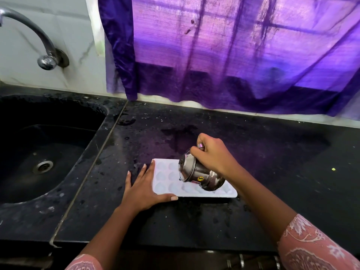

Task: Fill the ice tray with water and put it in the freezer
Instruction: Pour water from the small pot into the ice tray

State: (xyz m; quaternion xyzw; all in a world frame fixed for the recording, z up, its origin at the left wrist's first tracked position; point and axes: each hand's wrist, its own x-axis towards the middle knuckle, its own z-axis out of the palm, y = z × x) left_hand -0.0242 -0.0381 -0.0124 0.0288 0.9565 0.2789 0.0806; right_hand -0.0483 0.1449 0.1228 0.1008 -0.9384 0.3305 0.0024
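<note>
Pouring step, I judge. My right hand [212,154] grips a small steel pot [200,175] by its neck, fingers curled round it. The pot is tipped on its side, mouth facing left, directly above the ice tray [194,195]. Can't tell if water's running or how full the cups are.

My left hand [145,189] lies flat on the table [272,162], fingers straight & spread, touching the tray's left edge, thumb along its near edge. It seems to be steadying the tray, which sits flat on the table.

Next move, prob.: shift the spout slowly cup to cup, keep the tray level, then lift w/ both hands. Freezer isn't in view.

- Tray: white, thin, plastic-looking, rectangular, w/ rows of rounded cups.
- Pot: shiny, round-bellied, w/ a yellow sticker.
- Table: black speckled stone, wet in spots.

Left of the tray is a black sink [58,137]. Behind the tray hangs a sheer purple curtain [233,55].
</note>
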